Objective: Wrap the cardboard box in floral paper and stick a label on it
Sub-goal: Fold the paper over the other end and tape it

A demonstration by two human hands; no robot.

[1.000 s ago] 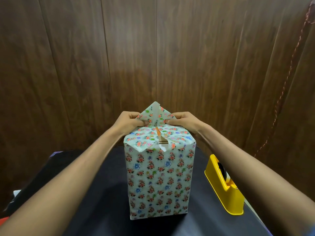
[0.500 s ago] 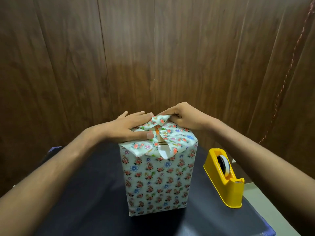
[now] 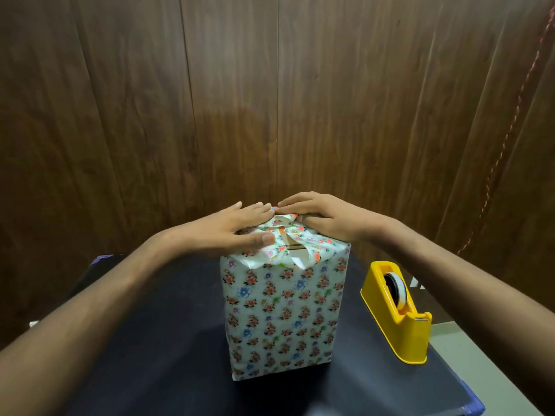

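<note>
Box under both palms: floral paper (image 3: 282,310) is white/cream ground with small repeating blooms, mostly red-pink, some blue, a few green and purple. Same print on the folded top flaps between the left hand (image 3: 228,226) and right hand (image 3: 324,217). Gap in the flaps just off the left thumb shows brown cardboard box (image 3: 292,250) and an orange strip; plain white paper underside at the near flap edge. Below-right of the right hand: tape dispenser (image 3: 399,322), solid yellow, holding a white tape roll with dark core. Table top (image 3: 168,340) under the forearms is black with a blue edge. Beyond the fingertips, wall (image 3: 270,100) is dark brown woodgrain panels.
</note>
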